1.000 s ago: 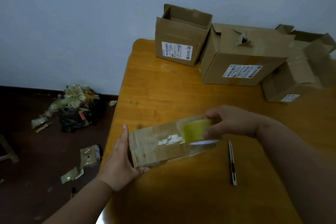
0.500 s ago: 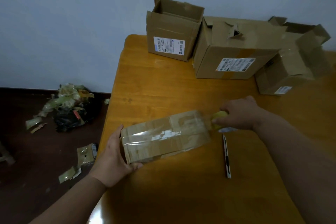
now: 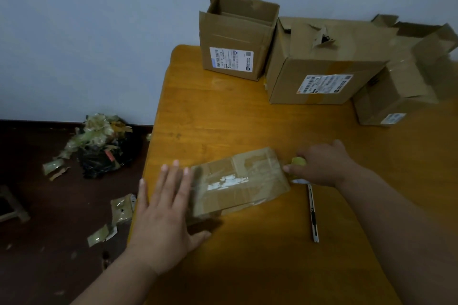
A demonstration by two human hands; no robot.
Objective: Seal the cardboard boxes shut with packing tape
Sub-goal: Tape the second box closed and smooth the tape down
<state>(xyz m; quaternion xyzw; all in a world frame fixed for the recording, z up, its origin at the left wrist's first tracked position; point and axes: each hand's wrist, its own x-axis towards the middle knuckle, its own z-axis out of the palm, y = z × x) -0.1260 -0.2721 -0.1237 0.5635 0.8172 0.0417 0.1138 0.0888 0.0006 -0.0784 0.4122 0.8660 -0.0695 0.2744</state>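
A small flat cardboard box [image 3: 250,181] lies near the front left of the wooden table [image 3: 223,111], with clear tape running along its top. My left hand [image 3: 166,208] rests flat with spread fingers over the box's left end. At the box's right end my right hand [image 3: 319,166] is closed around a yellowish roll of packing tape [image 3: 298,161], mostly hidden by the fingers. Three larger cardboard boxes stand at the back: an open one [image 3: 235,42], a torn closed one [image 3: 322,67] and an open-flapped one [image 3: 401,82].
A slim utility knife [image 3: 312,213] lies on the table just right of the small box. On the dark floor to the left are a black rubbish bag heaped with tape scraps [image 3: 101,146] and loose scraps [image 3: 121,208]. The table's left edge is close to my left hand.
My right hand has drawn the tape roll rightwards across the box top and down past its right end. My left hand has shifted from gripping the left end to lying flat over it.
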